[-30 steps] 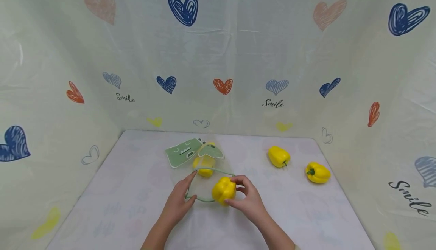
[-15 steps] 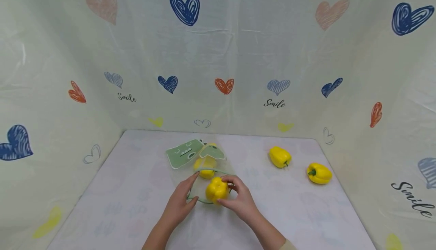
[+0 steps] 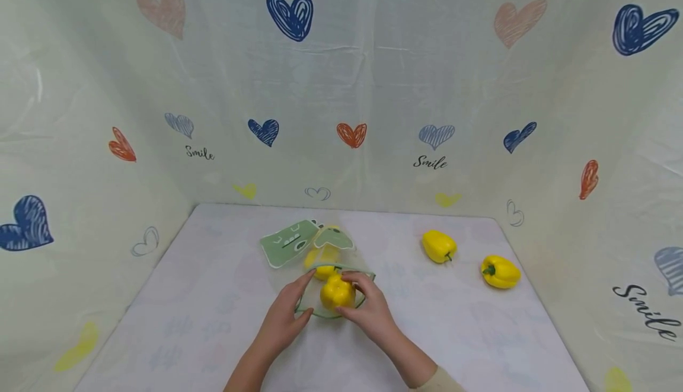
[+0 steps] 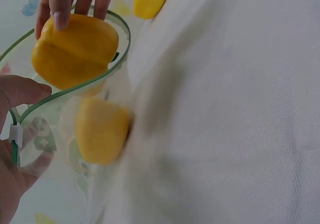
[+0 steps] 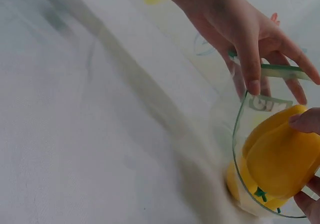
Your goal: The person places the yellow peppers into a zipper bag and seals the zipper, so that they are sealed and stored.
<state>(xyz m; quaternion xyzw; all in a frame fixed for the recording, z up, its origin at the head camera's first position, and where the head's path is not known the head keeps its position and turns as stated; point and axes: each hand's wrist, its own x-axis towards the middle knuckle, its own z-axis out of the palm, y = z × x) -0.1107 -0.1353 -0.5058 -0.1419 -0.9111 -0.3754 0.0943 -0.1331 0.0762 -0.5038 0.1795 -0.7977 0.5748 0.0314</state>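
Note:
A clear bag with a green-edged mouth and green cartoon print [image 3: 288, 244] lies on the table. My left hand [image 3: 283, 315] spreads its mouth, with the index finger at the far edge and the thumb at the near edge. My right hand [image 3: 370, 309] grips a yellow bell pepper [image 3: 337, 291] by its side, inside the mouth. The green stem of this pepper [image 4: 75, 49] points into the bag in the left wrist view. Deeper in the bag is another yellow pepper [image 4: 102, 129], seen through the clear wall. A bit of yellow shows behind the print.
To the right on the white table lie two more yellow bell peppers, one farther back [image 3: 439, 246] and one near the right edge [image 3: 500, 271]. A pale curtain [image 3: 341, 83] with printed hearts encloses the table at the back and sides.
My right hand has moved left with the pepper, from the right side of the bag's mouth to within it. The left hand has stayed nearly in place at the mouth.

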